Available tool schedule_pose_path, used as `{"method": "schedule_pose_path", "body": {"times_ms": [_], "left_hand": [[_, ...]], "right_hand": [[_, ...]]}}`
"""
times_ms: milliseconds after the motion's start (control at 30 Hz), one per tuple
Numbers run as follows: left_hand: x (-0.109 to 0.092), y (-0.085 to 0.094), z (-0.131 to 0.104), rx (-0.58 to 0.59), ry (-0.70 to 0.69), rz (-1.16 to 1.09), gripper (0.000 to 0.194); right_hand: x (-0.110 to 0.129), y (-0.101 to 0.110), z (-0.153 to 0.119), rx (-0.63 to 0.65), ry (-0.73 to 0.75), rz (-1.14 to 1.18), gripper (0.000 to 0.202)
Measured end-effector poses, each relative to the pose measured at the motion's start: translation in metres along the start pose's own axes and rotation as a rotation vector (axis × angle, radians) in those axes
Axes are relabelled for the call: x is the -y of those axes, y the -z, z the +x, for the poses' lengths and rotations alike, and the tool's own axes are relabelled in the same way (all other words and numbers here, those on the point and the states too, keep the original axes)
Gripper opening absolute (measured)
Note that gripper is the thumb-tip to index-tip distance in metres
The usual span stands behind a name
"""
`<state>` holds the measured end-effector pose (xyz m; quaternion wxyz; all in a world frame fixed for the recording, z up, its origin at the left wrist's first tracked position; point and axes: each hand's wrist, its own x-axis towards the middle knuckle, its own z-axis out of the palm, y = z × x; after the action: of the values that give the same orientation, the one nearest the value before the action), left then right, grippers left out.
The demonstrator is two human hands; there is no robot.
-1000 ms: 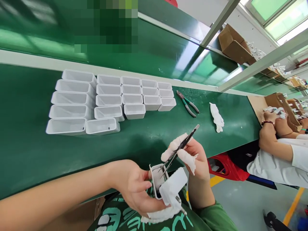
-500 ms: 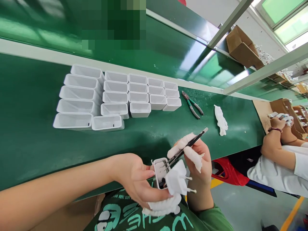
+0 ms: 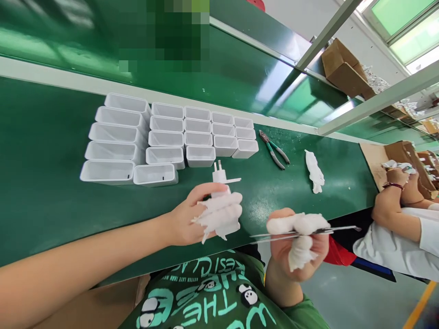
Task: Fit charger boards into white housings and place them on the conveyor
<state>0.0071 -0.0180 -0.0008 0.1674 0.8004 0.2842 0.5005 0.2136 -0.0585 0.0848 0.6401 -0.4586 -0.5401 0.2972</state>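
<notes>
Tweezers (image 3: 302, 232) sat pinched in my right hand (image 3: 297, 244), clear of work; left hand (image 3: 206, 214) gripped plug (image 3: 221, 183) pins-up, near shells (image 3: 164, 137).

Both hands are closed, fingers wrapped in white: left hand (image 3: 206, 212) stretched forward, right hand (image 3: 297, 240) lower.

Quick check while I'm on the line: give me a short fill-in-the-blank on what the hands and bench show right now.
1. The left hand holds a white plastic plug piece with its metal prongs pointing ____.
2. The right hand grips thin metal ____.
3. The green-handled pliers lie on the green ____.
4. The open white plastic shells stand in rows, and their colour is ____.

Missing words: up; tweezers; bench; white
</notes>
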Motion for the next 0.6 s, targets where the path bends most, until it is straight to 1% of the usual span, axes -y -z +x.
{"method": "schedule_pose_path", "body": {"times_ms": [100, 167, 233, 300, 433, 500, 600], "left_hand": [[-0.003, -0.001, 0.010, -0.058, -0.055, -0.034, 0.062], [-0.005, -0.001, 0.018, -0.065, -0.050, -0.007, 0.070], [-0.006, 0.000, 0.024, -0.066, -0.025, 0.025, 0.070], [-0.006, 0.001, 0.026, -0.075, 0.012, 0.029, 0.066], [-0.005, -0.001, 0.025, -0.102, 0.034, 0.028, 0.069], [-0.005, -0.002, 0.023, -0.101, 0.050, 0.028, 0.072], [-0.004, -0.003, 0.021, -0.100, 0.056, 0.010, 0.076]], "right_hand": [[-0.006, -0.010, -0.012, 0.063, 0.036, -0.002, 0.007], [-0.010, -0.013, -0.017, 0.097, 0.039, 0.049, 0.015], [-0.015, -0.014, -0.022, 0.135, 0.044, 0.092, 0.024], [-0.019, -0.011, -0.027, 0.154, 0.025, 0.097, 0.026], [-0.027, -0.002, -0.035, 0.147, -0.028, -0.022, 0.015], [-0.030, -0.001, -0.033, 0.158, 0.016, -0.061, 0.014], [-0.031, -0.003, -0.026, 0.220, 0.165, -0.036, 0.023]]}}
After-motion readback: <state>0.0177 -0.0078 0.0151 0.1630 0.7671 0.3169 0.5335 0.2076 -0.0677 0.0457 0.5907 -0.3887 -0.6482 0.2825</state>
